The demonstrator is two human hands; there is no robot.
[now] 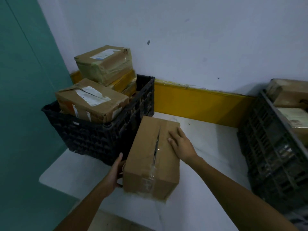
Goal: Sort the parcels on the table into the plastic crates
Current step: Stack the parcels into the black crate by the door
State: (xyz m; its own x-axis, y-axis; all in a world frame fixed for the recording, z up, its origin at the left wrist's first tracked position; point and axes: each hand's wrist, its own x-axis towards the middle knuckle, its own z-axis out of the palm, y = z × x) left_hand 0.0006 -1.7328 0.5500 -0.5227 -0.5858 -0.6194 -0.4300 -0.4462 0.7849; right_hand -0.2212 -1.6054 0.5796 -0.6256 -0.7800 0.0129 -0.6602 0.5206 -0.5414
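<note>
A plain brown cardboard parcel (150, 157) with a taped seam along its top sits on the white table (208, 147). My left hand (115, 172) grips its left side near the bottom corner, thumb up along the edge. My right hand (180, 144) lies flat on the parcel's top right, fingers straight. A black plastic crate (100, 135) stands just left of the parcel, piled with several taped brown parcels (90, 100). A second dark crate (273, 147) at the right edge also holds parcels (290, 95).
A pale wall with a yellow band (196, 100) runs behind the table. A teal wall (25, 97) stands at the left. The left crate sits at the table's rounded left corner (50, 175). Bare tabletop lies between the two crates.
</note>
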